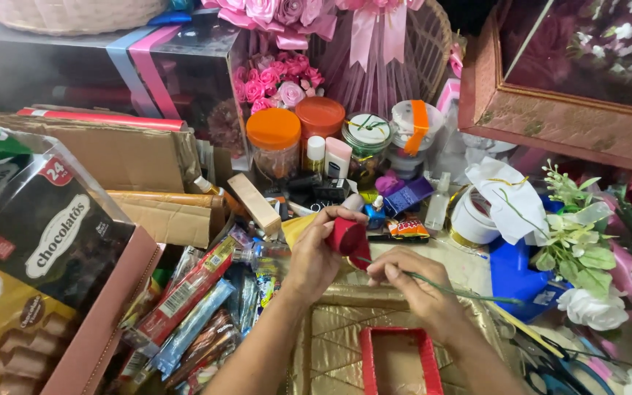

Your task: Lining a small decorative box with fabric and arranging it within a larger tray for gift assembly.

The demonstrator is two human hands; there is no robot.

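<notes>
Head view: left hand (pixel 314 257) pinches red fabric rosebud (pixel 348 237); right hand (pixel 412 281) grips green wire stem (pixel 462 292) beneath it, over gold quilted box (pixel 334 336). Snack packets (pixel 192 314) crowd left; orange-lidded jars (pixel 274 139), white tape roll (pixel 473 219), white flowers (pixel 590 307) behind and right. Red tray (pixel 396 362) cut off at bottom edge.

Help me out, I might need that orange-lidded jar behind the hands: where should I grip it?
Grip the orange-lidded jar by its wide lid, coming from above: it stands upright, and a second jar, bottles and boxes crowd its sides, leaving only the top free.
</notes>
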